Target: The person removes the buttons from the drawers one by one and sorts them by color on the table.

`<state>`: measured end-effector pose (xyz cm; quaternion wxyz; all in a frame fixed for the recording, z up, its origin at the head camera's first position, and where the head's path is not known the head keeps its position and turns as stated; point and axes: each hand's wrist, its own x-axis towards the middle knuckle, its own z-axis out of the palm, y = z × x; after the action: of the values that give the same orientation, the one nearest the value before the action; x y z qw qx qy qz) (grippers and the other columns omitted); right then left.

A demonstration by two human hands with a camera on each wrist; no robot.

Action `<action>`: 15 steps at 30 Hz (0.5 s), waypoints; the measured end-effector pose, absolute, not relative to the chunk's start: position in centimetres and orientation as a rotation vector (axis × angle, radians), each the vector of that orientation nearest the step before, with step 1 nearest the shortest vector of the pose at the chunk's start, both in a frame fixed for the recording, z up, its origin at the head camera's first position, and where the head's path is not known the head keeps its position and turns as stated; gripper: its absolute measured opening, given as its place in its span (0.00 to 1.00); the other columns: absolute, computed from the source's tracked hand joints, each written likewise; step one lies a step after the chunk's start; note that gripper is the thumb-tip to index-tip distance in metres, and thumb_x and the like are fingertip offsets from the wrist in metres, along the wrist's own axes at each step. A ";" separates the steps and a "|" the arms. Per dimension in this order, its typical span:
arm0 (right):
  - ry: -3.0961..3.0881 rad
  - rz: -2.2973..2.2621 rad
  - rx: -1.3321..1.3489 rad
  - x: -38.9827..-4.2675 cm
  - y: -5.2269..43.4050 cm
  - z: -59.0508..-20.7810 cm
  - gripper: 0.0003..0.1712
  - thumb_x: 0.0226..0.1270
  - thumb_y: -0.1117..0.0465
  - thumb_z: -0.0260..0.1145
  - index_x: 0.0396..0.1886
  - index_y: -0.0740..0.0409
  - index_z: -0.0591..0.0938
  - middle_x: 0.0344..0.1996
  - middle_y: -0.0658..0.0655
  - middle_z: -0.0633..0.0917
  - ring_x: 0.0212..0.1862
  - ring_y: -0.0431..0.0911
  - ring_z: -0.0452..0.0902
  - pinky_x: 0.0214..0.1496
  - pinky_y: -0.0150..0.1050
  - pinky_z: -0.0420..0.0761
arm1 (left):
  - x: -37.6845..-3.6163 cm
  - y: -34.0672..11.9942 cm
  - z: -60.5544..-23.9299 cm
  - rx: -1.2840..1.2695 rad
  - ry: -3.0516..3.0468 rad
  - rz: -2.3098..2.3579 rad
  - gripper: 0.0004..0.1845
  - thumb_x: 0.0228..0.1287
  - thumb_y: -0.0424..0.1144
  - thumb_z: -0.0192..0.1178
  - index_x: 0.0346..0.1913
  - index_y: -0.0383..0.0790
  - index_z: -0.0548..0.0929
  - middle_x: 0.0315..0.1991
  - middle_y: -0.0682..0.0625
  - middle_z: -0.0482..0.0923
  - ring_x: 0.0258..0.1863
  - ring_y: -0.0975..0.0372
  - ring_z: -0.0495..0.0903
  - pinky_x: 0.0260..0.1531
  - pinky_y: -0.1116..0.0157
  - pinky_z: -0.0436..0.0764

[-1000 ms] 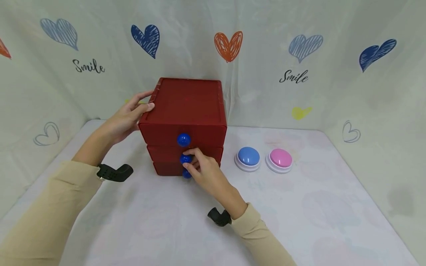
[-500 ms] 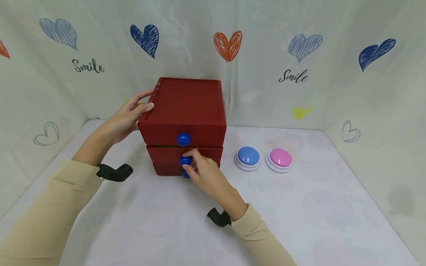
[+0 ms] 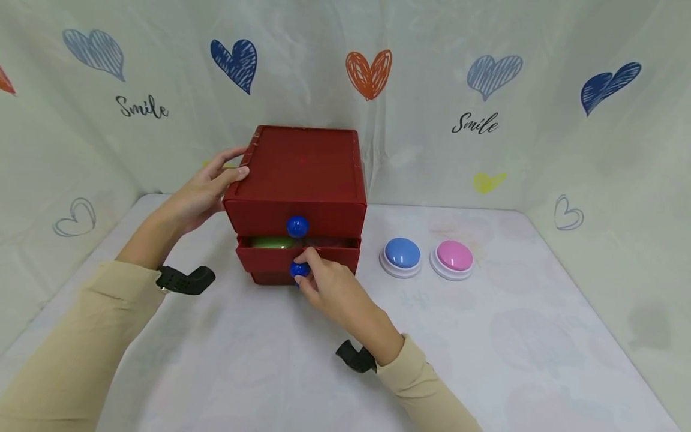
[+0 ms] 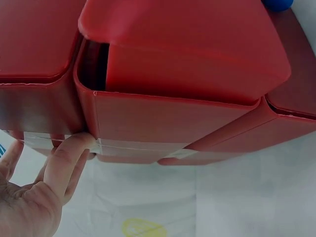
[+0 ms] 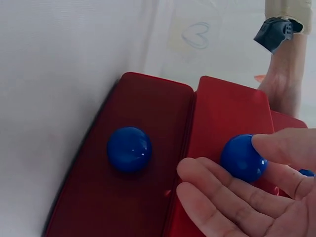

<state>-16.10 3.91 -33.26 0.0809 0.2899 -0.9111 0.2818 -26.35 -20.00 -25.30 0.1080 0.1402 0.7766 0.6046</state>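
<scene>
A red three-drawer cabinet [image 3: 302, 165] stands on the table with a round blue knob on each drawer. The middle drawer [image 3: 264, 260] is partly pulled out, and a light green thing [image 3: 272, 242] shows in its gap. My right hand [image 3: 337, 288] pinches the middle drawer's blue knob [image 5: 244, 158] between thumb and fingers. Steadying against the cabinet's left side, my left hand [image 3: 200, 192] lies with extended fingers, thumb at the top edge. In the left wrist view, its fingers [image 4: 64, 160] touch the side near a strip of clear tape [image 4: 128, 146].
To the right of the cabinet sit a blue push button [image 3: 402, 252] and a pink push button [image 3: 454, 256], both on white bases. A white curtain [image 3: 421, 120] printed with hearts hangs behind the white-covered table [image 3: 486, 360].
The middle drawer has slid out toward me from nearly closed, uncovering the green thing. My right hand has moved slightly nearer with the knob; my left hand stays in place.
</scene>
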 end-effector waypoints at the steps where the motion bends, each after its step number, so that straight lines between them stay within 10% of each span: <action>1: -2.732 0.824 0.869 -16.0 3.9 -33.2 0.16 0.65 0.59 0.62 0.50 0.57 0.72 0.27 0.51 0.82 0.27 0.37 0.76 0.30 0.22 0.73 | -26.4 -20.0 -25.3 0.414 2.282 1.781 0.31 0.70 0.52 0.46 0.72 0.60 0.49 0.57 0.55 0.64 0.50 0.67 0.72 0.40 0.68 0.79; 15: -2.761 0.692 0.943 -15.3 4.2 -32.7 0.14 0.62 0.57 0.65 0.45 0.54 0.73 0.27 0.50 0.83 0.26 0.37 0.76 0.31 0.20 0.73 | -26.4 -20.0 -25.3 0.413 2.275 1.779 0.31 0.70 0.52 0.46 0.72 0.60 0.48 0.59 0.54 0.62 0.52 0.65 0.70 0.41 0.68 0.79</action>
<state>-15.32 4.22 -32.71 0.0712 0.3138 -0.9184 0.2303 -26.44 -20.00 -25.31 0.1121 0.1408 0.7749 0.6059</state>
